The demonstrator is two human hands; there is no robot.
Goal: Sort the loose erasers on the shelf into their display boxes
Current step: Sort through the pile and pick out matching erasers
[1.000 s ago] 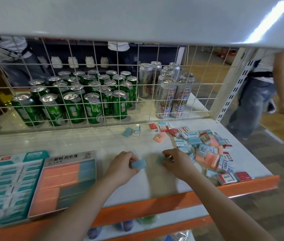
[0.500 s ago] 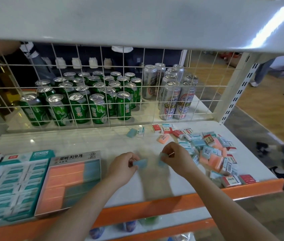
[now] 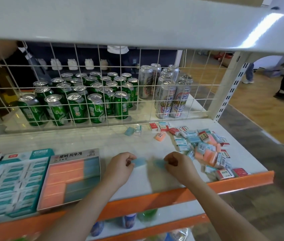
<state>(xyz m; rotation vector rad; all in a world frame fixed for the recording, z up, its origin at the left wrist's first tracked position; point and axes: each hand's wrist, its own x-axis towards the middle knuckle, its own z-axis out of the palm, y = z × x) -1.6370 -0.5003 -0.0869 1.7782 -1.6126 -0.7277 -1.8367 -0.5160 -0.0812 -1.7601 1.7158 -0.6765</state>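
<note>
My left hand (image 3: 120, 166) pinches a light blue eraser (image 3: 139, 162) just above the white shelf (image 3: 85, 141). My right hand (image 3: 177, 165) grips a second blue eraser (image 3: 158, 164), blurred, a short gap to the right of the first. A heap of loose erasers (image 3: 205, 146) in blue, pink, red and white wrappers lies at the shelf's right end. A display box of pink and blue erasers (image 3: 69, 178) stands at the front left. Beside it sits a teal display box (image 3: 14, 183) of white-sleeved erasers.
A wire grid (image 3: 103, 87) closes the back of the shelf, with green cans (image 3: 78, 105) and silver cans (image 3: 170, 94) behind it. A stray blue eraser (image 3: 129, 131) and a pink one (image 3: 160, 136) lie near the grid. The orange shelf lip (image 3: 242, 180) runs along the front. People stand on the floor at right.
Both hands have lifted slightly off the shelf with their blue erasers and stay close together; the camera view has shifted a little.
</note>
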